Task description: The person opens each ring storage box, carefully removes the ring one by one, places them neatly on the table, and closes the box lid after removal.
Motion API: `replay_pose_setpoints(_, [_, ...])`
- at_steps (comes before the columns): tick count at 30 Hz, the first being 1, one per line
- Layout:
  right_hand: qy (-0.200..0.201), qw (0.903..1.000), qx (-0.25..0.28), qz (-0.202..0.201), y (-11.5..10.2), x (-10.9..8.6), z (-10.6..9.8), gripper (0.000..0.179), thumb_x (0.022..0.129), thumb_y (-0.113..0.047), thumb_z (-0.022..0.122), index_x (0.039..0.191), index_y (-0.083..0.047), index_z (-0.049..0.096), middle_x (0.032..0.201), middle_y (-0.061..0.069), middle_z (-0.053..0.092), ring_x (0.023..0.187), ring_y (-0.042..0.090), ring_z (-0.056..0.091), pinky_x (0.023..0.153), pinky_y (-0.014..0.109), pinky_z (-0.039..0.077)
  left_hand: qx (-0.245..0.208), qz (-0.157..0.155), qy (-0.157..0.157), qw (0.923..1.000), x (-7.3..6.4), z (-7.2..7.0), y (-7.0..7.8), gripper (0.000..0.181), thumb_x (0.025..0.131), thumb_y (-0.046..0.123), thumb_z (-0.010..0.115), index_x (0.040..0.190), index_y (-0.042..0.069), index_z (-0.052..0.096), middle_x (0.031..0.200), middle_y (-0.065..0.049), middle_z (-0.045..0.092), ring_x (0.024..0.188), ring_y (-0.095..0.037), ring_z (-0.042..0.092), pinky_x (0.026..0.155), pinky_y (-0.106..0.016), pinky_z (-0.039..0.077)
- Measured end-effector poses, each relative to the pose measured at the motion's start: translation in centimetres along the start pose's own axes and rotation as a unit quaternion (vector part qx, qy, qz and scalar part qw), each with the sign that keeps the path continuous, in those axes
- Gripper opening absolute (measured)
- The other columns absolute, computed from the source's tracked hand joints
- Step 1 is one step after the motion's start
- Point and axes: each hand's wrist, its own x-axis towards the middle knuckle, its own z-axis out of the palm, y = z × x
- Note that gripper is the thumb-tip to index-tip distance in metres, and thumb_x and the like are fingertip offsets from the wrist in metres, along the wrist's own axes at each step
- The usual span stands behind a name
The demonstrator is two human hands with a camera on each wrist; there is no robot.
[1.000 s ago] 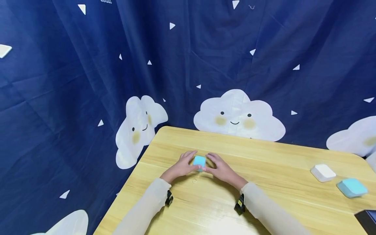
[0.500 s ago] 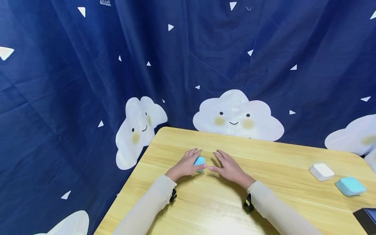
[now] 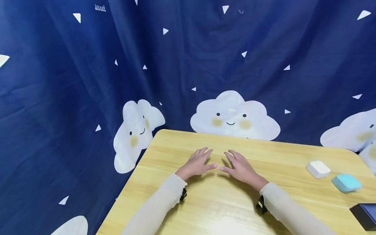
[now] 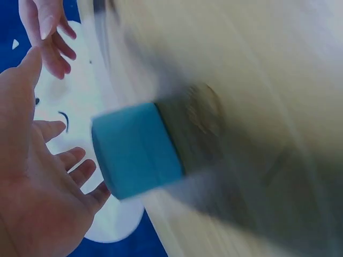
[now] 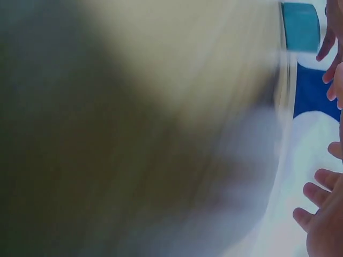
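A light-blue block with rounded edges [image 4: 136, 150] rests on the wooden table [image 3: 182, 142]. It shows in both wrist views, but my left hand hides it in the head view. That left hand [image 3: 197, 164] is near the block with its fingers spread and straight; its little finger overlaps the block's edge in the left wrist view. To the right, my right hand [image 3: 242, 169] hovers over the table, fingers parted and holding nothing. Both thumbs point toward each other with a small gap between them. In the right wrist view the block [image 5: 301, 28] appears at the upper right, beyond my right hand.
A white block [image 3: 318, 169] and another light-blue block [image 3: 347, 182] lie at the table's right side. A dark box [image 3: 364, 215] sits at the lower right edge. A blue curtain with clouds [image 3: 235, 116] hangs behind the table.
Both hands have moved to the right, away from around the light-blue block. The gap between them first widened, then narrowed a little. The block has gone out of sight behind my left hand.
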Motion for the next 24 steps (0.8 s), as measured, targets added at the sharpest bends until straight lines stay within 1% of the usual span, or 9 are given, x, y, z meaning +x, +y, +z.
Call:
replay_pose_setpoints(5, [0.008, 0.9998, -0.006, 0.018, 1.5, -1.2, -0.6, 0.083, 0.094, -0.060, 0.060, 0.152, -0.004, 0.042, 0.155, 0.027, 0.037, 0.141, 0.050, 0.036, 0.112, 0.068, 0.029, 0.008, 0.021, -0.001, 0.9997, 1.0, 0.4, 1.4, 0.083, 0.098, 0.068, 0.044, 0.162, 0.018, 0.023, 0.167, -0.013, 0.021, 0.153, -0.031, 0.021, 0.123, -0.052, 0.020])
replay_pose_setpoints(9, [0.013, 0.9995, -0.007, 0.027, 2.5, -2.2, -1.2, 0.084, 0.094, -0.059, 0.061, 0.152, -0.002, 0.041, 0.155, 0.029, 0.037, 0.140, 0.051, 0.036, 0.111, 0.069, 0.028, 0.012, 0.034, -0.008, 0.9993, 1.8, 0.8, 2.5, 0.084, 0.097, 0.069, 0.042, 0.162, 0.021, 0.022, 0.167, -0.012, 0.020, 0.153, -0.030, 0.020, 0.124, -0.051, 0.019])
replay_pose_setpoints(16, [0.018, 0.9990, -0.013, 0.038, 3.7, -3.8, -2.7, 0.085, 0.093, -0.058, 0.063, 0.153, -0.002, 0.039, 0.154, 0.029, 0.036, 0.140, 0.051, 0.033, 0.112, 0.070, 0.025, 0.019, 0.052, -0.013, 0.9984, 2.8, 1.3, 4.6, 0.084, 0.097, 0.069, 0.045, 0.162, 0.022, 0.022, 0.167, -0.011, 0.020, 0.153, -0.029, 0.022, 0.123, -0.050, 0.022])
replay_pose_setpoints(21, [0.023, 0.9984, -0.019, 0.049, 4.7, -4.9, -3.6, 0.084, 0.094, -0.056, 0.063, 0.153, -0.002, 0.038, 0.154, 0.030, 0.035, 0.139, 0.052, 0.033, 0.111, 0.071, 0.025, 0.030, 0.067, -0.017, 0.9972, 3.7, 2.1, 6.0, 0.085, 0.096, 0.072, 0.040, 0.162, 0.022, 0.021, 0.168, -0.009, 0.020, 0.153, -0.028, 0.021, 0.123, -0.049, 0.023])
replay_pose_setpoints(24, [0.028, 0.9979, -0.019, 0.056, 5.2, -5.6, -4.0, 0.083, 0.094, -0.054, 0.064, 0.153, -0.001, 0.039, 0.154, 0.031, 0.035, 0.139, 0.053, 0.033, 0.109, 0.072, 0.025, 0.026, 0.079, -0.020, 0.9964, 4.2, 2.7, 6.9, 0.087, 0.095, 0.075, 0.037, 0.163, 0.023, 0.019, 0.168, -0.008, 0.019, 0.153, -0.028, 0.020, 0.123, -0.049, 0.023])
